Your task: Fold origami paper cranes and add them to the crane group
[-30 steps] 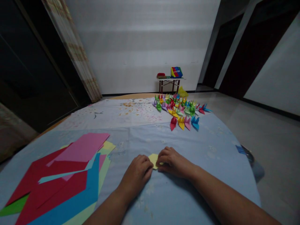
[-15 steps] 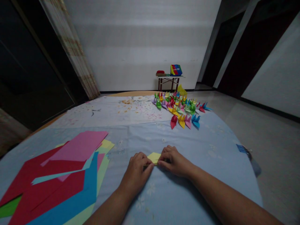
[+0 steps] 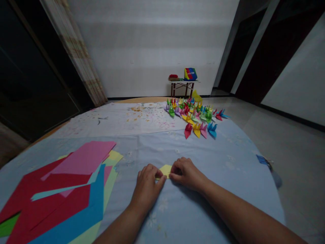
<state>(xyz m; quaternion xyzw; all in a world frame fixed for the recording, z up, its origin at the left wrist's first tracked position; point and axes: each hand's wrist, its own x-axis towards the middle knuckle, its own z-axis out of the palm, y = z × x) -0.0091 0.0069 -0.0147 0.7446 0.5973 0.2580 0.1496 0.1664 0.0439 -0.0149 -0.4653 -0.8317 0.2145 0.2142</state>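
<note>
A small piece of folded yellow paper (image 3: 166,170) lies on the blue tablecloth, between my two hands. My left hand (image 3: 149,179) pinches its left side, thumb and fingers drawn together near the front edge. On the opposite side, my right hand (image 3: 185,173) grips the paper with its thumb and curled fingers. The fingers of both hands cover the paper's sides, so only its pale middle and pointed top show.
Coloured paper sheets (image 3: 76,162) are spread in a loose pile at the left. Several folded paper cranes (image 3: 188,112) stand at the far right, with a front row of red, yellow, pink and blue ones. Behind the table is a small stand (image 3: 183,82) bearing a colourful box.
My right hand has shifted slightly left along the yellow paper, and less of the paper shows. Both hands keep hold of it. The whole view has tilted a little.
</note>
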